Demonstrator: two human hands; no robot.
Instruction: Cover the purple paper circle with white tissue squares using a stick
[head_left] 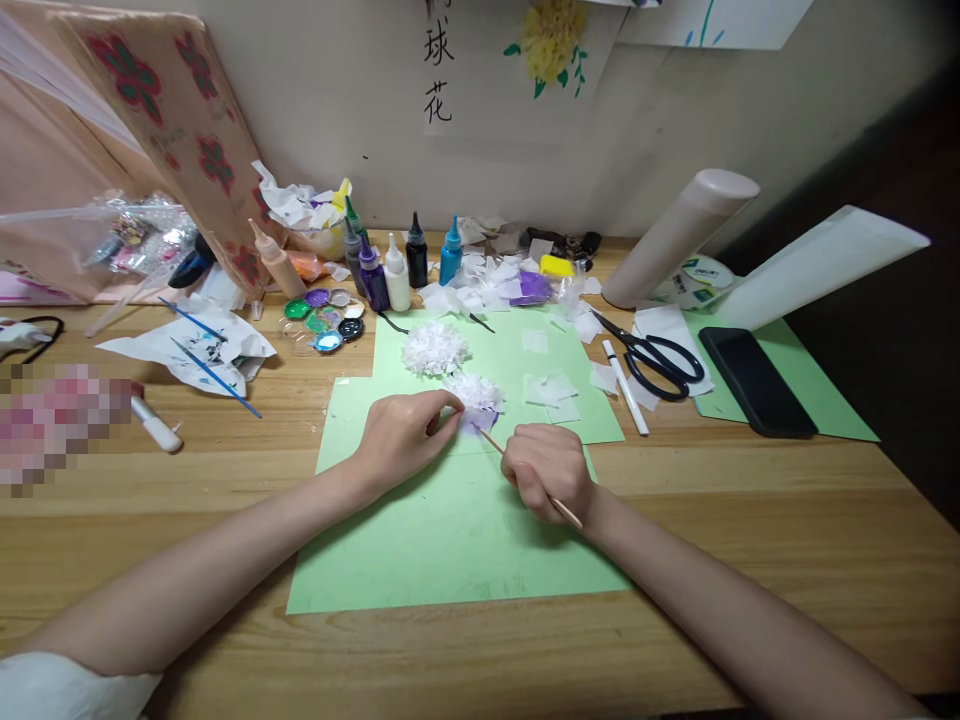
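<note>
My right hand is closed in a fist around a thin wooden stick. The stick's tip meets a small piece of thin, pale purplish paper at the lower edge of a white ruffled paper flower. From the left, my left hand pinches thumb and forefinger together at the edge of that piece. Just above it lies another fluffy white paper flower. Both flowers rest on light green sheets. Small white paper squares lie to the right of the flowers.
Behind the sheets stand several paint bottles, beside a paint palette and scattered paper scraps. Black scissors, a white pen and a phone lie to the right. Blue brushes rest on crumpled paper at left.
</note>
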